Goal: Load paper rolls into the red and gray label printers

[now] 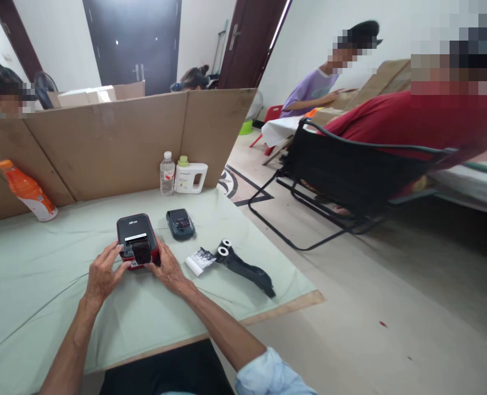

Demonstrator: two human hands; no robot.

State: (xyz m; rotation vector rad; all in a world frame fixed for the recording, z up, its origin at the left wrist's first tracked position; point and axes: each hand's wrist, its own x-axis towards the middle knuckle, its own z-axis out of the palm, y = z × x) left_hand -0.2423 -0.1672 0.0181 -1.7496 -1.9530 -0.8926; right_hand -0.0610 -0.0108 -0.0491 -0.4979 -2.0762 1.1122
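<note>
**Both hands on the red-and-black printer, flap pinched at the front**

Grasping from both sides: left hand [105, 271] cups the left edge of the small red-and-black box-shaped label printer [136, 241], fingers curled against its front corner. Right hand [167, 269] braces the right side, its fingers touching the dark flap [141, 252] that stands out at the printer's front. Neither hand hangs free. I can't tell how hard the flap is pinched. Printer sits on the pale green cloth-covered table [29, 285], near the person's edge, middle of the spread.

Risks as I judge them:
- Flap looks thin; a sideways pull from the right hand could strain its hinge.
- Printer rests on loose cloth, so a push could slide it or bunch the fabric.
- White paper roll [199, 260] and black curved plastic holder with two white ends [243, 266] lie just beside the right forearm; an elbow sweep could knock them off the table.

Count:
- printers: 2, with the dark blue-grey one [180, 224] behind
- paper rolls: 1
- black holders: 1
- bottles: 3: orange drink [27, 190], clear water [167, 174], white jug with green cap [191, 176]
</note>
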